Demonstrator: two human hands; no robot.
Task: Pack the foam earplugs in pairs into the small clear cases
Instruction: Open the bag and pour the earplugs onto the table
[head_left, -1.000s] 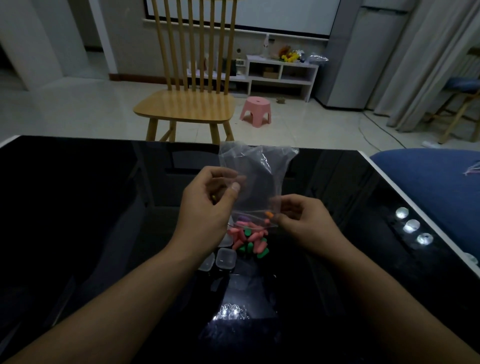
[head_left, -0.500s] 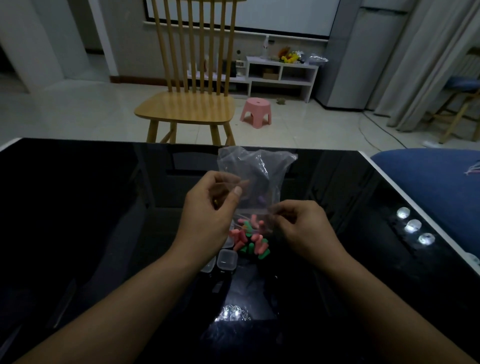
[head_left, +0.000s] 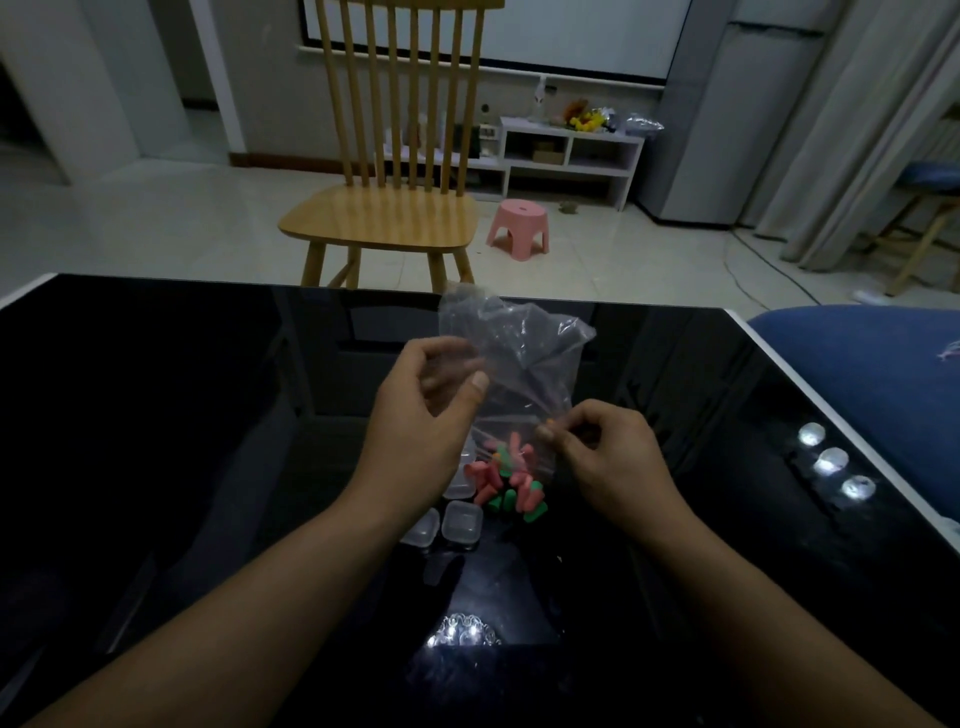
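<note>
Both hands hold a clear bag (head_left: 519, 364) above the black table (head_left: 208, 415). The left hand (head_left: 421, 415) pinches its left side, the right hand (head_left: 608, 457) its lower right edge. Pink and green earplugs (head_left: 511, 480) lie in a pile under the bag, just right of the cases (head_left: 461, 525).
</note>
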